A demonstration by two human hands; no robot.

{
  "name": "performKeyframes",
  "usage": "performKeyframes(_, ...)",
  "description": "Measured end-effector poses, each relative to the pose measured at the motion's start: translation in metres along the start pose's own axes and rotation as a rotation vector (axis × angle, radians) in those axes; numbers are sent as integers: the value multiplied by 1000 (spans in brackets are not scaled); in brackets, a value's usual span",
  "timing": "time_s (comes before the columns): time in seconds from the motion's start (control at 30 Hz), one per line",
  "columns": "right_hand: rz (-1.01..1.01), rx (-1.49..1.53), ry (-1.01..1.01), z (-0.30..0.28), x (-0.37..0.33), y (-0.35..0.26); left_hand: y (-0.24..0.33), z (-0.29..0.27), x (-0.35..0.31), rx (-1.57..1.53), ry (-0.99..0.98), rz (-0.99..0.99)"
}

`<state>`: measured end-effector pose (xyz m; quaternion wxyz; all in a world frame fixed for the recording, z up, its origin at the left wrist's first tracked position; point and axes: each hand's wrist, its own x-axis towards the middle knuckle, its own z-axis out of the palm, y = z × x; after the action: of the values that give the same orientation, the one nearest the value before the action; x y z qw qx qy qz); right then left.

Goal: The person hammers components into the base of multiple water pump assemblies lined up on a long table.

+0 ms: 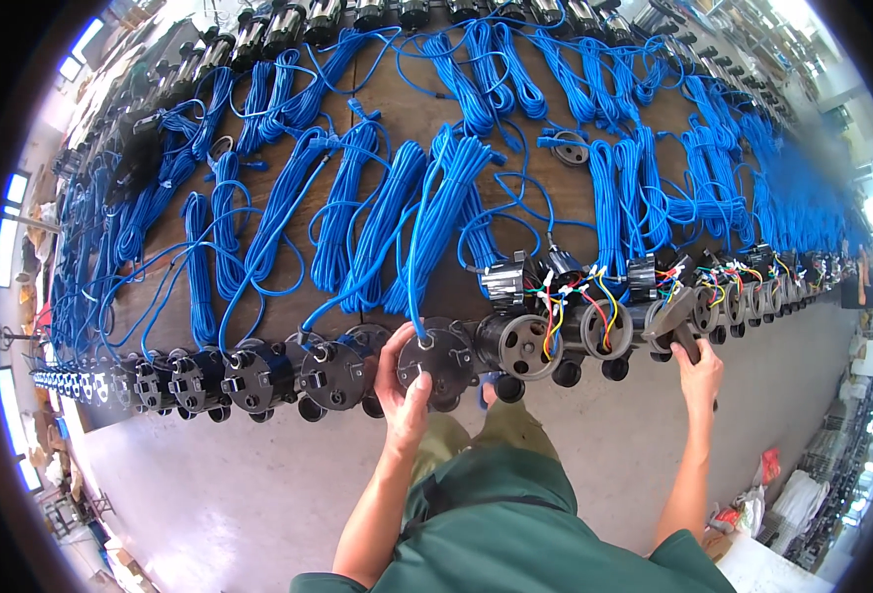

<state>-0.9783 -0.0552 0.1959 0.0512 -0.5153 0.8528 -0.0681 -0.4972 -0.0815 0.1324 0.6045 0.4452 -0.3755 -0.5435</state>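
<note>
My left hand (403,400) is closed around the side of a round black end cap (446,371) at the table's near edge, its thumb across the face. A blue cable runs up from that cap to a bundled coil (446,198) lying behind it. Off to the right, my right hand (699,381) grips the handle of a hammer (671,314), raised in front of the row. Between my hands sit uncapped cylinders, one an open metal housing (530,346), with red, yellow, green and blue wires showing beside a loose black cap (511,285).
Many coiled blue cables cover the brown table (397,94). Capped units such as a black cap (332,376) line the near edge to the left; open wired ones continue right. More cylinders stand along the far edge. White sacks (800,504) lie on the floor at right.
</note>
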Motion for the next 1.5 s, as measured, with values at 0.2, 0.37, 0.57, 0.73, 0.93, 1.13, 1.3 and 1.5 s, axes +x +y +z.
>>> performKeyframes(0.2,170,694,-197,-20,-83,-55,1,2,2,28,26,13)
performKeyframes(0.37,106,961,-705,-34,-136,-177,10,4,1,67,40,10)
performKeyframes(0.57,18,845,-812,-12,-138,-195,11,9,7,132,8,21)
performKeyframes(0.73,-78,735,-691,-19,-127,-197,11,9,7,102,8,18)
performKeyframes(0.93,-135,703,-690,-24,-134,-207,11,7,6,83,-5,-5)
performKeyframes(1.13,-302,731,-554,-59,-129,-232,12,5,6,96,-18,9)
performKeyframes(1.3,-478,519,-467,-70,-125,-248,13,-2,3,108,-59,46)
performKeyframes(1.5,-517,446,-349,-57,-137,-250,11,-4,7,111,-73,64)
